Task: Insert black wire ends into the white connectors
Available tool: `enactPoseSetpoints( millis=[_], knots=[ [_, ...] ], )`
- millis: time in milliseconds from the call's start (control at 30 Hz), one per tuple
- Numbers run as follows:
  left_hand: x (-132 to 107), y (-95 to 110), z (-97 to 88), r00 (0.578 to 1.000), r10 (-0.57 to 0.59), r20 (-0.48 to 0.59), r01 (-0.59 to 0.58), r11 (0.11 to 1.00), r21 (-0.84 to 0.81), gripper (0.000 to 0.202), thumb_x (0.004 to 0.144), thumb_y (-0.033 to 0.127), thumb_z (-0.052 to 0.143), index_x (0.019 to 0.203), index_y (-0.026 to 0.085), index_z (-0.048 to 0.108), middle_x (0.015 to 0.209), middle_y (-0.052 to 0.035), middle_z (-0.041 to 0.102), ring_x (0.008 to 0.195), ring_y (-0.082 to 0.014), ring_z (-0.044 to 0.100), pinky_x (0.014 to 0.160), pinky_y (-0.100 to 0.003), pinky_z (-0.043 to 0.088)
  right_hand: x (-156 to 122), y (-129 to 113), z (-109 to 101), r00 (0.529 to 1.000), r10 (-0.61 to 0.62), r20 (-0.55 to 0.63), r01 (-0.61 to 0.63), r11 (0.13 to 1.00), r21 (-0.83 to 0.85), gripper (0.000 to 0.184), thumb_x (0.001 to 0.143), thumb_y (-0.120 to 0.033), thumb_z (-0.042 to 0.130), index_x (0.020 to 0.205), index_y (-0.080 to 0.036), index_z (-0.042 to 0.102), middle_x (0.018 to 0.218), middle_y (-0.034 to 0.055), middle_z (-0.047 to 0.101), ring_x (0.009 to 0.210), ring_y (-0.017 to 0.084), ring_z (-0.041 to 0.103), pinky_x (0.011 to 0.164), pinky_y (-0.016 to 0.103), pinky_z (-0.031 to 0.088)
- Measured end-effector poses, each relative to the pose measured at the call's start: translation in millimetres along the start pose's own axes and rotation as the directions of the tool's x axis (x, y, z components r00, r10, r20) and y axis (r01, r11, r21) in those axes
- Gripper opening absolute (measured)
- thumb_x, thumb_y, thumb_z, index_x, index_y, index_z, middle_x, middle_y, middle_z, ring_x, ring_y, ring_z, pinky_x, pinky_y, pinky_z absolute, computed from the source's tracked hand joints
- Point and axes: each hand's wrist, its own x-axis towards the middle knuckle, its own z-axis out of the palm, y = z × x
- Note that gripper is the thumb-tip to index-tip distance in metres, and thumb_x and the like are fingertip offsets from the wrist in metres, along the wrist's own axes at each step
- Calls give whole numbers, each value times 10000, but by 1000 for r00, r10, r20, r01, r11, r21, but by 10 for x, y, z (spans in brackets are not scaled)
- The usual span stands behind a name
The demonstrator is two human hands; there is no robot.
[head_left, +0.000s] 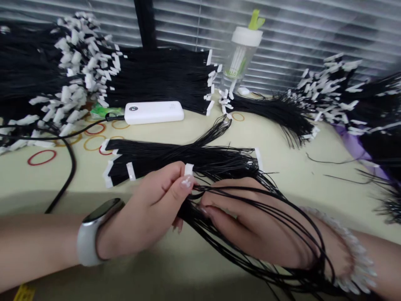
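My left hand point(156, 205) is closed, thumb against fingers, around one end of a bundle of thin black cables point(216, 240). A white tip point(189, 169) pokes out above its thumb. Close beside it, my right hand point(250, 217) pinches at the same cables; what exactly lies between its fingertips is partly hidden. Some strands arch over the back of that hand, and the rest hang below toward the right wrist. Behind both hands lies a flat stack of black cables point(175, 154) with white ends.
A white power bank point(154, 113) with a black cord stands behind the stack. Farther back are cable piles point(163, 77) and a clear bottle point(238, 58) with a white lid. Red and yellow rubber bands point(41, 157) lie on the left. More white-ended cables point(332, 92) are heaped at right.
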Motion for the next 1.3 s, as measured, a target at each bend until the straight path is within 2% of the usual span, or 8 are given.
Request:
enactPoseSetpoints(
  millis=[167,367,500,600,700,800,967,1300],
  knots=[
    [15,54,5,992,-113,-60,111,993,-48,341,844,480,367,687,190,458,462,73,443,329,-42,429,305,-118,332,16,52,-114,998,52,18,-48,982,-181,167,715,-95,471,576,-172,522,580,-40,517,586,80,460,609,215,363],
    [-4,21,8,966,-243,-90,222,956,-192,358,801,522,411,755,188,532,724,17,603,311,-29,416,277,-150,328,-63,247,-746,959,280,-30,-280,937,-208,150,748,-202,535,624,-180,616,432,-41,501,354,36,397,350,158,295],
    [6,10,22,961,-268,-75,244,941,-236,393,776,555,430,743,183,555,724,20,587,310,-17,404,274,-139,321,-67,397,-986,664,465,-585,-461,871,169,128,708,-167,608,813,-143,677,692,49,651,590,116,614,498,219,466],
    [22,21,25,959,-273,-73,249,937,-243,412,767,565,437,701,176,558,643,31,562,301,-20,403,271,-135,319,-17,441,-996,563,584,-585,-202,783,589,171,775,-99,505,854,-140,650,937,52,629,715,73,608,606,220,483],
    [29,22,23,955,-291,-57,269,931,-245,430,770,568,430,666,169,551,581,32,552,285,-23,393,267,-135,312,21,373,-918,587,624,-516,-172,719,674,250,848,-147,415,1008,-193,603,786,-6,619,357,-25,391,342,147,332],
    [36,10,24,952,-301,-56,277,925,-259,432,774,565,430,664,165,549,611,24,583,284,-19,397,264,-134,308,24,245,-747,746,523,-412,-259,798,544,366,842,-236,479,1205,-258,438,662,-36,612,303,11,368,282,152,282],
    [41,10,19,955,-292,-45,275,934,-227,453,783,574,407,653,166,554,395,56,461,279,-38,387,267,-121,301,31,90,-382,936,297,-191,-277,953,121,97,817,-259,528,751,-188,536,615,-40,576,521,47,509,462,164,390],
    [28,41,20,939,-339,-63,319,923,-213,457,779,581,401,632,174,548,380,58,427,266,-54,379,256,-143,303,19,57,-110,947,299,-113,-292,953,76,104,862,-243,435,854,-197,528,688,-52,582,580,45,495,532,172,370]
  ],
)
